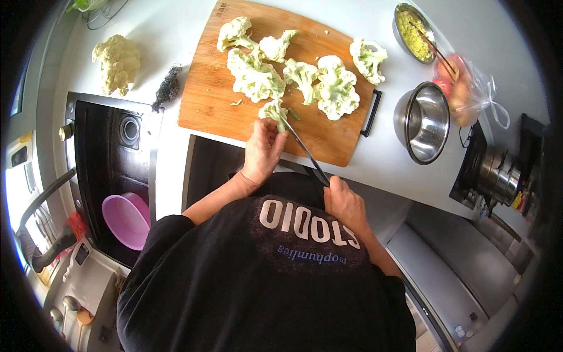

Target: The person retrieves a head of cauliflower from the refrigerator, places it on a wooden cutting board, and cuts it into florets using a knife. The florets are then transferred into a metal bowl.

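My left hand [263,152] pinches the stem of a small cauliflower floret [273,111] at the near edge of a bamboo cutting board [206,97]. In my right hand [345,200] is the handle of a knife [308,153]. Its narrow blade slants up and left, with the tip at the floret's stem. Beyond my hands, several cauliflower pieces [255,75] lie spread over the board. One floret [368,60] rests at the board's right edge. Small green scraps [294,114] are scattered on the wood.
A whole cauliflower head [116,64] and a dark scouring pad [168,86] lie left, above the sink [99,176] with its purple basin [126,220]. To the right are a steel bowl [427,123], a bowl of yellow food [413,35] with chopsticks, and bagged fruit [457,88].
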Action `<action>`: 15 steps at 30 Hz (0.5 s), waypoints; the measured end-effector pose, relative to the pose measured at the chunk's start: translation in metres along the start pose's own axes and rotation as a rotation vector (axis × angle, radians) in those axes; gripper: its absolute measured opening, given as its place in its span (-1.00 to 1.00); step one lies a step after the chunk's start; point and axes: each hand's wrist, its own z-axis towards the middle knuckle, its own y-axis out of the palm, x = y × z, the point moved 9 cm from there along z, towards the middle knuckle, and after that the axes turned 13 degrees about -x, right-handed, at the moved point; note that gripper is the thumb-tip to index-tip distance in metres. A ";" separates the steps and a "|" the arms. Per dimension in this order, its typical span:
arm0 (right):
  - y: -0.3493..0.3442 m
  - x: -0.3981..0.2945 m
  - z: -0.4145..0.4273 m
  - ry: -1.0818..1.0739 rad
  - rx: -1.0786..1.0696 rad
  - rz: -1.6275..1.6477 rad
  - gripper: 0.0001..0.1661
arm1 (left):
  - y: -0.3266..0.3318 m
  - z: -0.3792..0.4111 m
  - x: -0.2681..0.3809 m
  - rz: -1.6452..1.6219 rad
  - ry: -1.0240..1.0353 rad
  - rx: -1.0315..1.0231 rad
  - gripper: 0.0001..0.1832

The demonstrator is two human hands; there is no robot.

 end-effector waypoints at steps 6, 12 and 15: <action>-0.014 -0.004 -0.002 0.057 -0.049 -0.027 -0.79 | -0.006 0.003 0.026 0.249 -0.084 -0.104 -0.73; -0.021 -0.015 -0.005 -0.001 0.032 -0.074 -0.87 | -0.039 0.018 0.078 0.686 0.303 0.029 -0.70; -0.019 -0.016 -0.006 0.017 0.018 -0.070 -0.87 | -0.032 0.027 0.048 0.554 0.204 -0.148 -0.68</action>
